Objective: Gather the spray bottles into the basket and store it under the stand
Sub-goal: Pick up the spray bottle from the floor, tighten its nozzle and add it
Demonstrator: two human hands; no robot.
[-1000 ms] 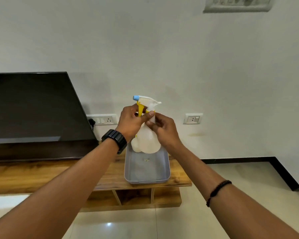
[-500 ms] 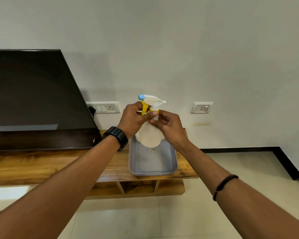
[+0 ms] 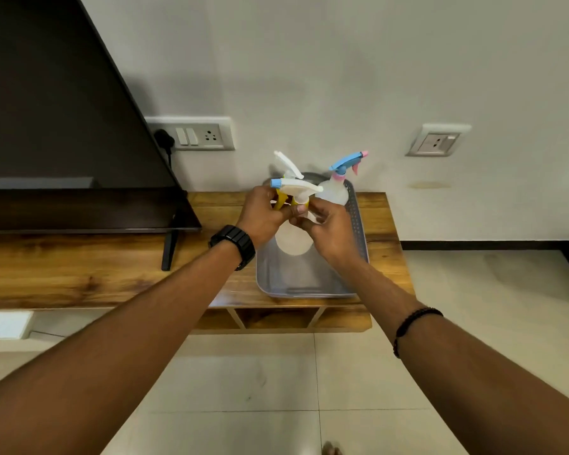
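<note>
Over grey basket (image 3: 358, 224) on wooden stand (image 3: 79, 267), both hands clamped on yellow-trigger spray bottle (image 3: 293, 238); tiled floor (image 3: 243, 389) below.

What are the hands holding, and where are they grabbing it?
Both the left hand and the right hand hold the yellow-triggered spray bottle around its neck, over the basket.
</note>
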